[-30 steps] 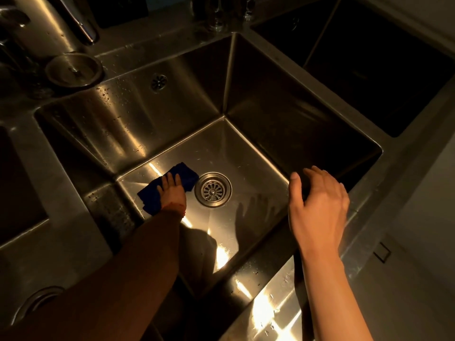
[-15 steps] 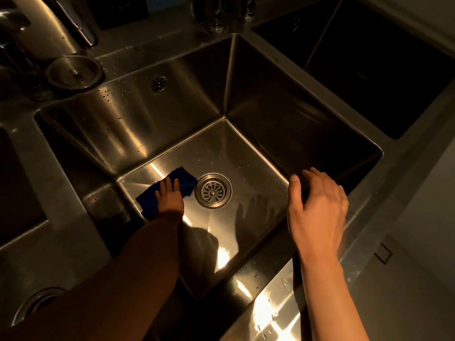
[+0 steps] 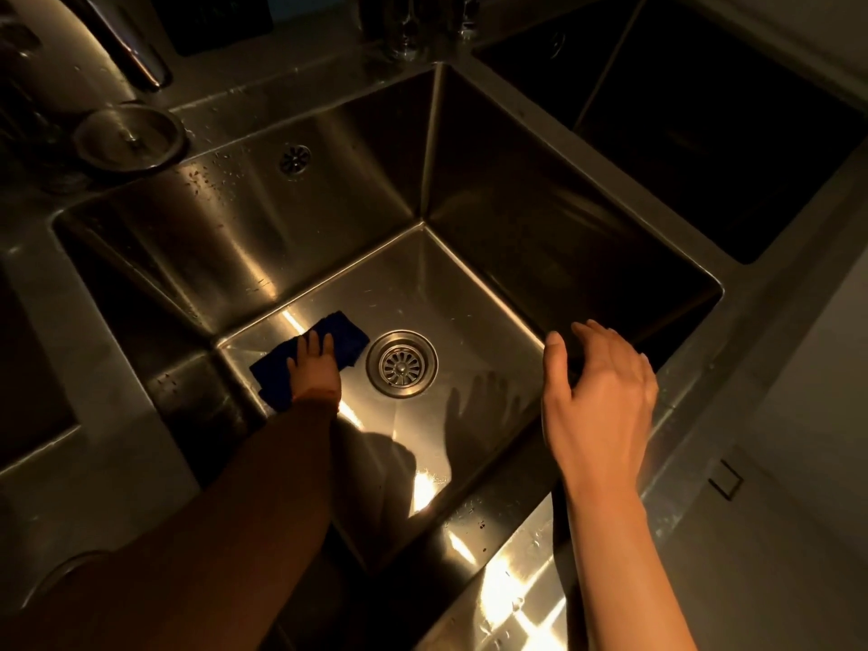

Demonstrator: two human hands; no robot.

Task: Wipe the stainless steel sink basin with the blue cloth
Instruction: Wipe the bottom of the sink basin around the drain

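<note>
At basin floor, 9 o'clock of drain (image 3: pixel 401 363) | left hand (image 3: pixel 315 366) flat on blue cloth (image 3: pixel 345 339), barely shifted | right hand (image 3: pixel 599 392) open, idle | wiping continues

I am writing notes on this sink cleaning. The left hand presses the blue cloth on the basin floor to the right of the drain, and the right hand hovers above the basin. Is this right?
Not quite. The head view shows the blue cloth under the left hand to the left of the drain, not the right. The rest holds: it lies on the basin floor, and the right hand hovers above the basin.
</note>
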